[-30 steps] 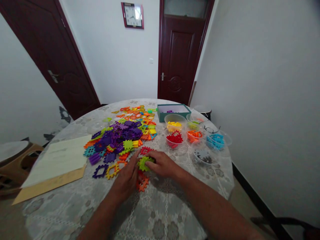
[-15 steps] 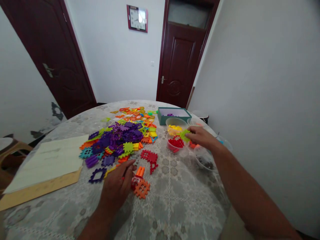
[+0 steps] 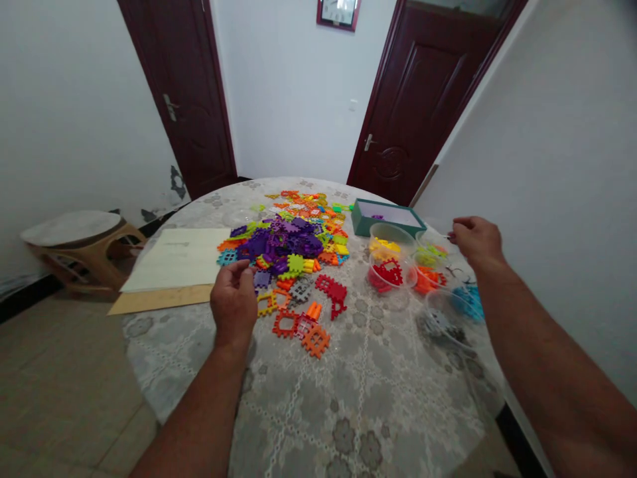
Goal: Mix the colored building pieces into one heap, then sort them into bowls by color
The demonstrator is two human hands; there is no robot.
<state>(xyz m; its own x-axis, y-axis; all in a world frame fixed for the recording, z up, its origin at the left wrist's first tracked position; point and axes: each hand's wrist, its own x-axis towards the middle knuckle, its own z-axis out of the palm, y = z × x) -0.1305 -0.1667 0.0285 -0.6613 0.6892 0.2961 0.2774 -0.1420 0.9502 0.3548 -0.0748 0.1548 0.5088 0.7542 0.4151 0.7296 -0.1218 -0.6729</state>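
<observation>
My left hand (image 3: 233, 302) is over the near left edge of a heap of purple plastic building pieces (image 3: 288, 239), its fingers curled together. Whatever it may hold is hidden. Just right of it lie a yellow frame piece (image 3: 267, 303), a grey gear-edged piece (image 3: 300, 291) and an orange-red frame (image 3: 286, 324). My right hand (image 3: 478, 242) is raised at the far right, fingers pinched; a tiny pale bit shows at the tips, too small to name. Below and left of it stands a clear tub with lime-green pieces (image 3: 430, 254).
Clear tubs hold yellow (image 3: 384, 249), red (image 3: 387, 273), orange (image 3: 428, 280), blue (image 3: 468, 302) and grey pieces (image 3: 442, 325). A green box (image 3: 363, 218) stands behind them. Joined red pieces (image 3: 334, 294) lie mid-table. A pale sheet (image 3: 179, 259) lies left; a stool (image 3: 74, 229) stands beyond.
My right hand has moved right, and the lime-green piece it held is out of its fingers. My left hand has drawn back left, uncovering grey and orange-red pieces. The view has shifted.
</observation>
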